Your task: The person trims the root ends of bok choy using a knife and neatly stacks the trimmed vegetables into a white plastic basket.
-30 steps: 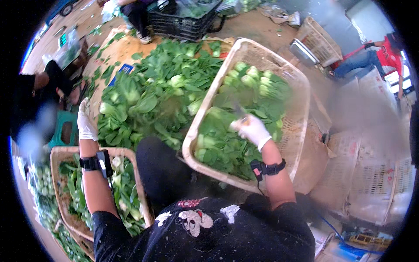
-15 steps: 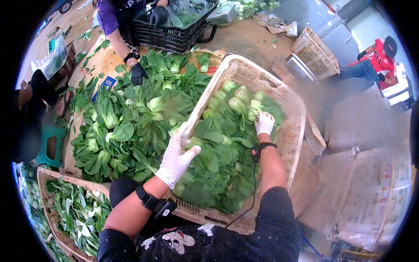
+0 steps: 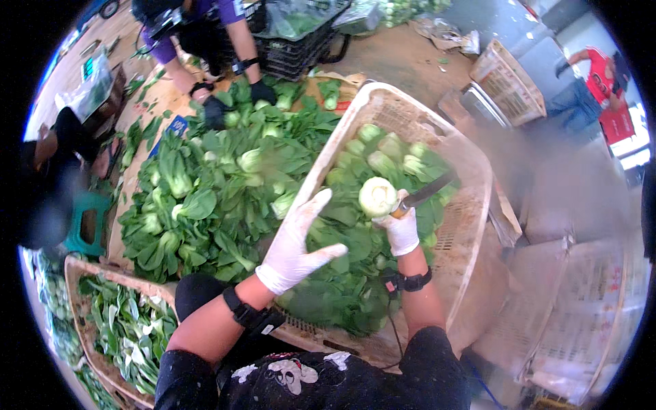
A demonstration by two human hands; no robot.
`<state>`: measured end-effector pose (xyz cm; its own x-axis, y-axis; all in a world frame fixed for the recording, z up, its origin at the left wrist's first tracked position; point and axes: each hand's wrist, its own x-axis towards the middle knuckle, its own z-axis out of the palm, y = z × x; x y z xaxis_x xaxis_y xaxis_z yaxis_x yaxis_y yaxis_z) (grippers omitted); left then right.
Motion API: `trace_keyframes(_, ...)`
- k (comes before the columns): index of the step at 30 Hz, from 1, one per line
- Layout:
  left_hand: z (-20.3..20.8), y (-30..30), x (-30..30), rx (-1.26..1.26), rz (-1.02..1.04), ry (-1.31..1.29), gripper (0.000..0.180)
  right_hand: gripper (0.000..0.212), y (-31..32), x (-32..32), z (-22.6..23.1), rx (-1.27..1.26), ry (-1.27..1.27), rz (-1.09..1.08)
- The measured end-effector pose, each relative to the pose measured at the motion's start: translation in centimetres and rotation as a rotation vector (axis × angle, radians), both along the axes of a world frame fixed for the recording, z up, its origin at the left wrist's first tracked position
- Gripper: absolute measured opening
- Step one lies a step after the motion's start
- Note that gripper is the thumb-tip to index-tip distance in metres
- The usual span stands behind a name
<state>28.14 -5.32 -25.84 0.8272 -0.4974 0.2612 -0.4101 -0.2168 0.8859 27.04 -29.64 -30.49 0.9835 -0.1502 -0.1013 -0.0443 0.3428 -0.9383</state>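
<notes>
Right hand (image 3: 402, 231) gripping knife (image 3: 429, 190), bok choy (image 3: 378, 197) alongside, left hand (image 3: 292, 251) spread (gloved)

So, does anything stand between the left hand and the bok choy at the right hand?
Nothing visible blocks the left hand from that bok choy; the knife in the right hand lies beyond it.
</notes>
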Motion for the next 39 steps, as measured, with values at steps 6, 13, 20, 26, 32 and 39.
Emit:
trace_keyframes(6, 0.6, 0.9, -1.4, -0.588, 0.081, 0.33, 0.083, 0.042, 9.8, -3.2, 4.0, -0.132, -0.16, 0.154)
trace_keyframes(13, 5.9, 6.6, -5.0, -0.449, -0.043, 0.507, 0.069, 0.046, 13.7, -6.9, 10.4, 0.021, -0.158, 0.135)
trace_keyframes(20, 6.3, 14.2, -12.8, 0.005, 0.249, 0.116, 0.065, 0.061, 20.8, -11.9, 12.9, -0.248, -0.226, 0.421)
trace_keyframes(26, 8.1, 19.5, -19.4, -0.287, 0.325, 0.538, 0.064, 0.061, 25.8, -14.4, 11.8, -0.485, -0.249, 0.657)
trace_keyframes(32, 11.2, 26.1, -23.5, -0.084, 0.384, 0.624, 0.061, 0.057, 32.1, -13.8, 13.2, -0.667, -0.517, 0.985)
trace_keyframes(39, 11.9, 33.6, -28.4, 0.213, 0.713, 0.404, 0.066, 0.058, 41.7, -14.8, 11.8, -0.552, -0.612, 1.173)
